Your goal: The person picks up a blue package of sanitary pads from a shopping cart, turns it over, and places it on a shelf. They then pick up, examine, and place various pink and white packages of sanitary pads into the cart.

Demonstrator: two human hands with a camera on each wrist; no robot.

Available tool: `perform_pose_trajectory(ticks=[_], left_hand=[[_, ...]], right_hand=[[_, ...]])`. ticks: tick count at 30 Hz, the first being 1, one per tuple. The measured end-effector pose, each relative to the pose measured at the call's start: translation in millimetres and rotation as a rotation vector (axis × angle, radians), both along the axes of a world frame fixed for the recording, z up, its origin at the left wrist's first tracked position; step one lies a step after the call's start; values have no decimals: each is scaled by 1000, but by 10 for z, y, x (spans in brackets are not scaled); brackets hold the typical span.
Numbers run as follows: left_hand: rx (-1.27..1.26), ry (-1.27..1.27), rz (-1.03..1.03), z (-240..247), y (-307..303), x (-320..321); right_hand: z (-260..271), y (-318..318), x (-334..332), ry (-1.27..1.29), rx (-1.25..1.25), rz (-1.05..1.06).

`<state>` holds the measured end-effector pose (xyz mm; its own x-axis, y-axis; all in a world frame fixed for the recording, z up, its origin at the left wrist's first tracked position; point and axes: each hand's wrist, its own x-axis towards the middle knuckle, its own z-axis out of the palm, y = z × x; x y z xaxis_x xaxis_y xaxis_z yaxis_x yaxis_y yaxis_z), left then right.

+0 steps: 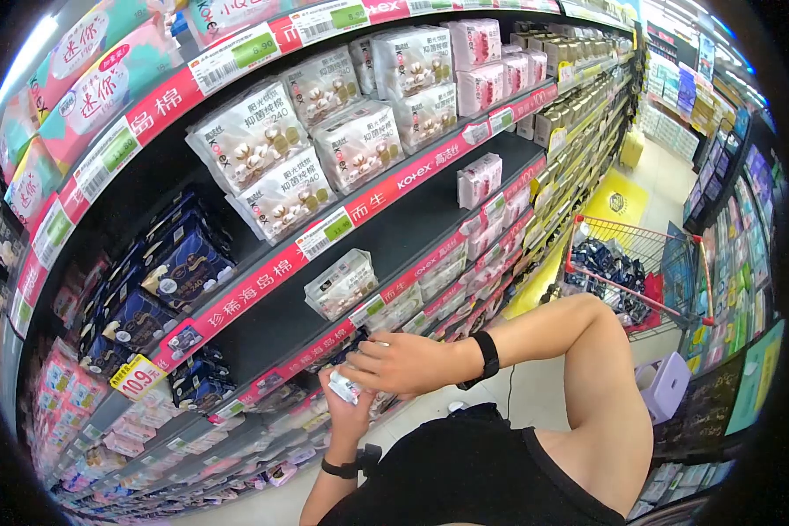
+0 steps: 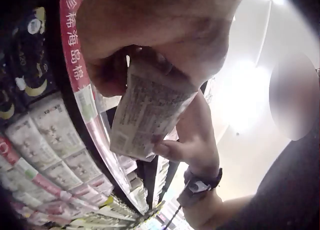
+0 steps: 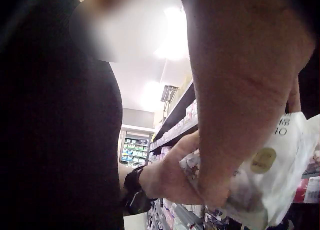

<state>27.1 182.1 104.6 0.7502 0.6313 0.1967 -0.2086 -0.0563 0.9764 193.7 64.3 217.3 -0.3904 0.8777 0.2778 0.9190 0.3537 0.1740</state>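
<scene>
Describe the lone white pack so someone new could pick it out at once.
In the head view, find the long rack at left, then the dark shelf just below the stacked white packs. The lone pack sits near its front edge, just above the right hand: alone, unlike the stacks, and white, unlike the pink pack farther along.

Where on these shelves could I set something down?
On the dark shelf: one patch between the lone white pack and the pink pack, another between that white pack and the navy packs. Just above, it's crowded with stacked white packs.
</scene>
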Motion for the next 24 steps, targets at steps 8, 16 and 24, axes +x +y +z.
perform_pose_trajectory(ticks=[8,16,24], left_hand=[[-92,-214,-120,81,-42,-28],[-70,-107,-173,-138,57,-191],[-80,-81,-130,-115,22,-256]], right_hand=[[453,2,391,-56,462,15],[1804,-50,1171,-129,1205,-114],[1926,241,1422,-336,1168,-425]])
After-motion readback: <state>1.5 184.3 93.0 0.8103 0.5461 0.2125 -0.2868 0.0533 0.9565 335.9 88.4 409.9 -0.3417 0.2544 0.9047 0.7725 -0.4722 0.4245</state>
